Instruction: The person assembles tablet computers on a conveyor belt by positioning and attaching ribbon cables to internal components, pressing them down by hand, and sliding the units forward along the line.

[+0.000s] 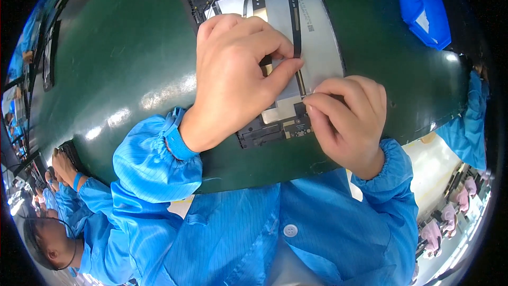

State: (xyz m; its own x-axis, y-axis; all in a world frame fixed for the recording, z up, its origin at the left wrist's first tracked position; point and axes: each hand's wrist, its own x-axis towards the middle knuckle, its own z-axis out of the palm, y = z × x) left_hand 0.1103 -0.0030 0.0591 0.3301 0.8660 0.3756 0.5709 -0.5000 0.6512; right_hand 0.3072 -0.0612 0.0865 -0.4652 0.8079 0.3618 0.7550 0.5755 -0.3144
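An opened tablet (pixel 272 130) lies on the green table, its inside facing up, with silver battery panels (pixel 323 34) across its middle. Down its length runs a narrow black flex cable (pixel 294 18). My left hand (pixel 233 69) reaches over the tablet's left half and covers part of it. Its thumb and forefinger pinch the flex cable about halfway along. Close to the cable's lower end is my right hand (pixel 352 119), thumb and forefinger pressed together there. Those fingertips hide whatever they may hold.
A blue bin (pixel 423 8) stands at the far right of the green table (pixel 143 32). Along the left side lies a long dark part (pixel 50 55). A co-worker's hand (pixel 64 167) rests near a dark item at the lower left. Another person's blue sleeve (pixel 465 135) shows at right.
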